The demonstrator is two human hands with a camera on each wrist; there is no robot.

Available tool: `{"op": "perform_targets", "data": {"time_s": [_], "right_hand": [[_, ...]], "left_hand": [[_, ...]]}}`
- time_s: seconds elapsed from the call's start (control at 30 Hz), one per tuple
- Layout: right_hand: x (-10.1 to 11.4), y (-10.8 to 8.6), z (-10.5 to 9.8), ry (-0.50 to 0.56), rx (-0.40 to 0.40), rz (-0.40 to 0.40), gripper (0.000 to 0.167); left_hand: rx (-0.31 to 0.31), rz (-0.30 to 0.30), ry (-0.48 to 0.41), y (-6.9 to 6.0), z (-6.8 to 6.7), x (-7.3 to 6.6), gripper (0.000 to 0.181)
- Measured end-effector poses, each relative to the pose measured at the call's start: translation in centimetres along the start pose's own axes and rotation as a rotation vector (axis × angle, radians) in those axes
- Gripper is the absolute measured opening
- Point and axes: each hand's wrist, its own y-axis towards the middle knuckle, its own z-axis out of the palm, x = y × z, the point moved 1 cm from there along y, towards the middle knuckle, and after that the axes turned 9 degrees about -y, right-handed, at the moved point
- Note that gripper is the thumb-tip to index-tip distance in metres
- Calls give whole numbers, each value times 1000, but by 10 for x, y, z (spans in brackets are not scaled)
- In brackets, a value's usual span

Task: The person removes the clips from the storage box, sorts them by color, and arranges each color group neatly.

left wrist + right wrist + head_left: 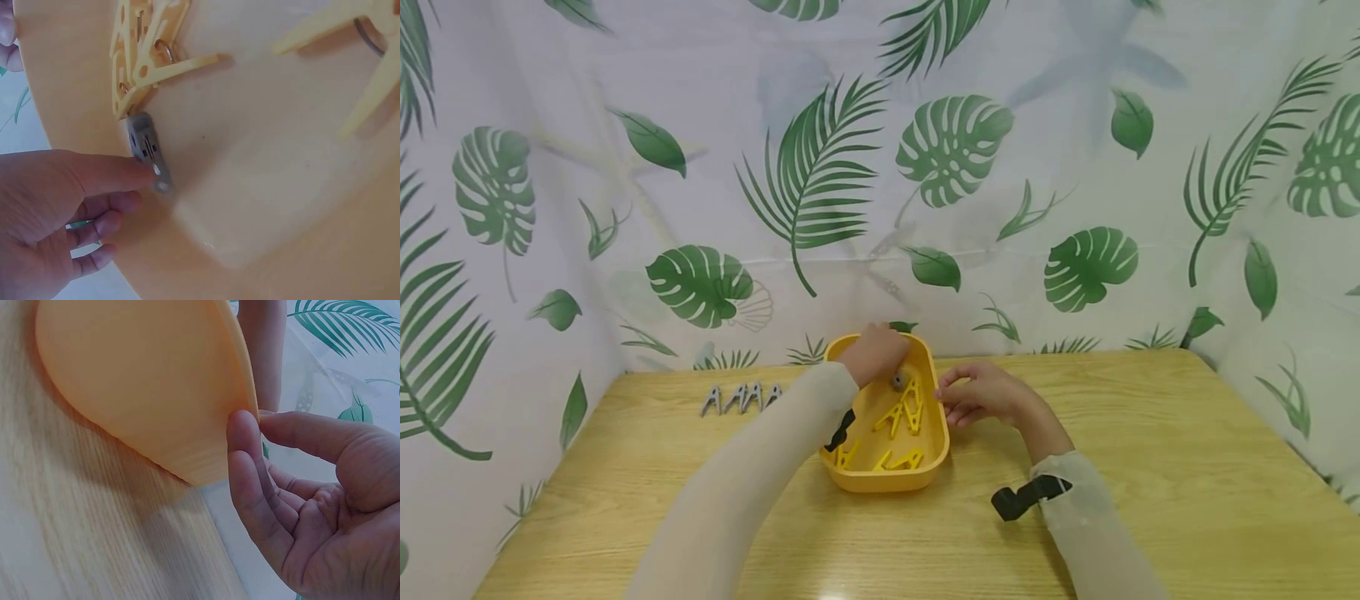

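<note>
In the head view my left hand [874,354] reaches into the far end of a yellow plastic basin [940,454]. Up close in the left wrist view, the thumb and a mostly hidden finger pinch a small grey clothespin [145,137] near the basin's wall. Several yellow clothespins [913,407] lie on the basin floor, a cluster of them right beside the grey one. My right hand [319,487] pinches the basin's right rim between thumb and fingers, from outside.
Several grey clothespins [754,395] stand in a row on the wooden table [1037,550], left of the basin. Behind the table hangs a white cloth with green leaf prints [955,150]. Each sleeve carries a black wrist strap [1030,497].
</note>
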Motion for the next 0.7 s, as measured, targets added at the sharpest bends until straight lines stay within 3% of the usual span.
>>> {"op": "perform_targets", "data": {"time_s": [0.27,0.53,0.7], "right_hand": [[1,0,0,7,13,-6,27],[0,1,-1,-1,3,14,29],[-1,4,-1,-3,0,19,32]], "left_hand": [[49,-36,36,-4,2,0,10],[32,-54,43,-9,-4,-3,12],[24,-61,2,-16,-5,-2,13]]}}
